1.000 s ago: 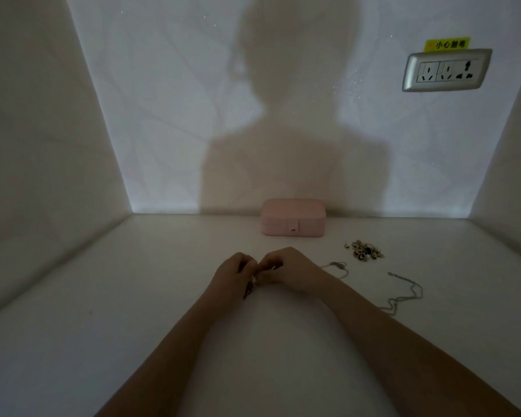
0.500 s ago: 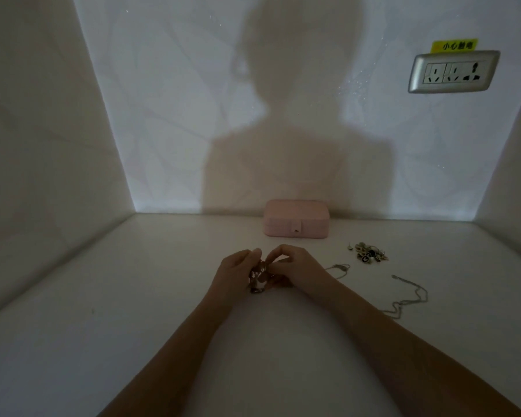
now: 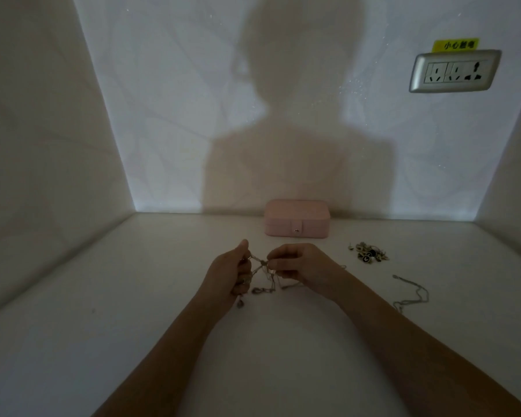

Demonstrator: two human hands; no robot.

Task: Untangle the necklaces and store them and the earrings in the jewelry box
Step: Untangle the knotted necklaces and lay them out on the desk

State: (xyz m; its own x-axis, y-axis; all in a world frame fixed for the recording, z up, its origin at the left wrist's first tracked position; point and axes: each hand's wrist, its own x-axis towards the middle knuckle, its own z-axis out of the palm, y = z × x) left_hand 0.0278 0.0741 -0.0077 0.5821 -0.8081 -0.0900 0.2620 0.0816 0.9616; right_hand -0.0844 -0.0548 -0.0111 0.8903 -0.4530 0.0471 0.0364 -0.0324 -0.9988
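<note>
A knot of tangled necklaces (image 3: 263, 271) is stretched between my two hands just above the white tabletop. My left hand (image 3: 230, 275) pinches the chains on the left side, and my right hand (image 3: 303, 264) pinches them on the right. Loose loops with small pendants hang down and touch the table below. A closed pink jewelry box (image 3: 297, 218) sits behind my hands against the back wall. To the right lies a small pile of earrings (image 3: 369, 254). Nearer me, a separate thin chain necklace (image 3: 412, 293) lies loose.
The white table (image 3: 133, 296) is boxed in by walls at the left, back and right. A silver power socket (image 3: 454, 70) with a yellow label is fixed high on the back wall at the right.
My hands have moved apart, pulling the tangled chains out between them. Before, both hands were pressed together over the knot.
</note>
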